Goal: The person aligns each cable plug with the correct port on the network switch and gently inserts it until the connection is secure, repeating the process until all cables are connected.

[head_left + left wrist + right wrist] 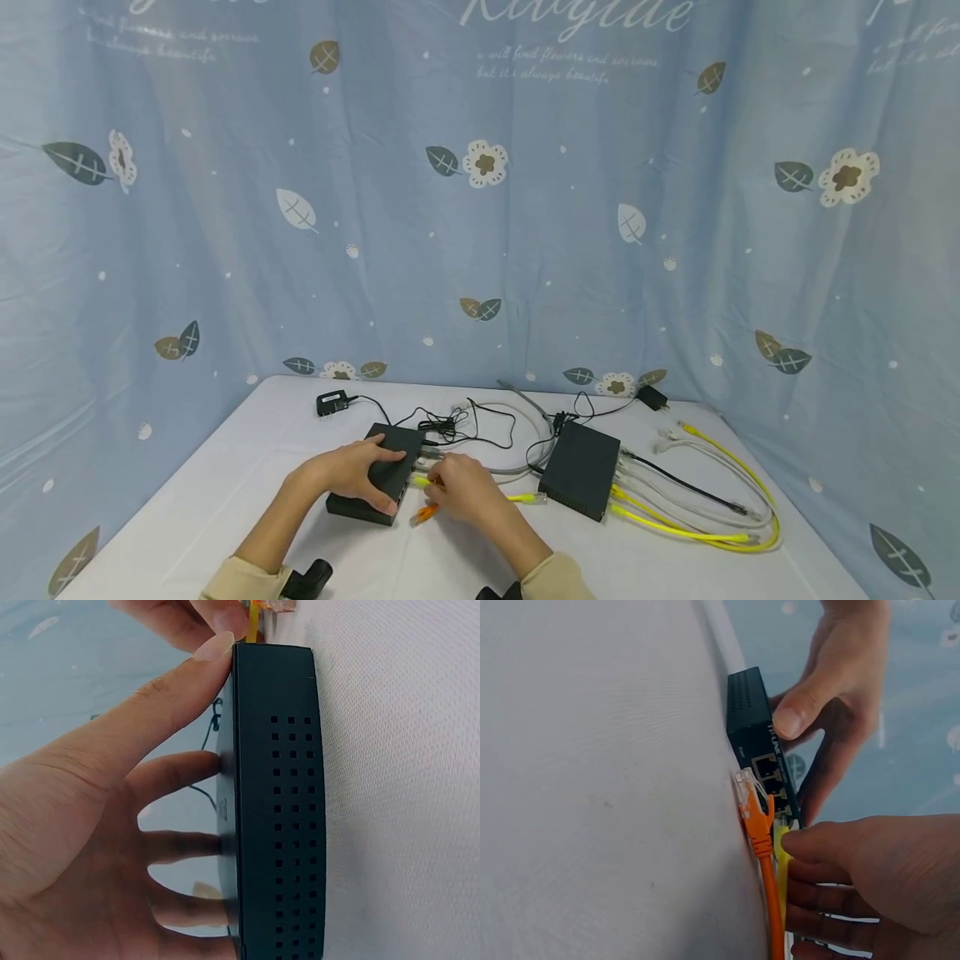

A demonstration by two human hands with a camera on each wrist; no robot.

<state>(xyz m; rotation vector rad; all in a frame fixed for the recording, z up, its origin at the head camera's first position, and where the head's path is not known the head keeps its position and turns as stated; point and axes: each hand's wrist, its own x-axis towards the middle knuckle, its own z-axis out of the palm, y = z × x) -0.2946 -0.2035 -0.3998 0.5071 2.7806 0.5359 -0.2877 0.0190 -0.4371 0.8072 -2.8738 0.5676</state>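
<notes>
A black TP-LINK network switch (pixel 392 473) lies on the left part of the table, its row of ports (pixel 772 784) showing in the right wrist view. Over its top my left hand (pixel 347 473) rests with spread, fairly straight fingers, the thumb by the port-side edge. My right hand (pixel 467 490) pinches a yellow network cable (pixel 782 859) between thumb and fingers, its plug end at one of the ports. How deep that plug sits is hidden. An orange network cable (pixel 759 825) with a clear plug lies beside the yellow one, in front of the ports.
A second black box (pixel 581 468) stands to the right with yellow, white and black cables (pixel 697 475) on its right side. Black power cords (pixel 450 427) and grey cables run behind. Power adapters (pixel 332 403) lie near the back edge, before a blue curtain (pixel 480 233).
</notes>
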